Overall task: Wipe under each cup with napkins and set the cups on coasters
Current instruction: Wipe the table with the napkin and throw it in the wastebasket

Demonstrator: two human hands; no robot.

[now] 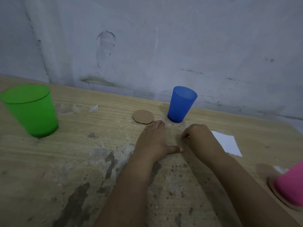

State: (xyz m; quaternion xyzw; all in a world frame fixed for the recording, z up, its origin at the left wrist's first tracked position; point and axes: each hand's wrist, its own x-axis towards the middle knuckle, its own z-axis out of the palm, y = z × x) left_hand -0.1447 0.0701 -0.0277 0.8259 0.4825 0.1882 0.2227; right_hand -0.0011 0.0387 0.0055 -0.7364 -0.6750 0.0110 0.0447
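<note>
A blue cup (181, 104) stands upright on the bare table near the wall. Just to its left lies a round cardboard coaster (143, 116) with nothing on it. My left hand (153, 141) lies flat on the table, its fingertips close to that coaster and its thumb stretched to the right. My right hand (199, 138) rests in front of the blue cup with fingers curled in; I see nothing in it. A white napkin (227, 143) lies just to its right, partly under the wrist. A green cup (32, 110) stands at the far left, and a pink cup (290, 184) sits on a coaster (273, 190) at the right edge.
The wooden table (82, 161) is worn and stained, with dark patches in front of me. A grey scuffed wall (147, 46) runs right behind the cups. Another scrap of white paper (281, 169) shows behind the pink cup.
</note>
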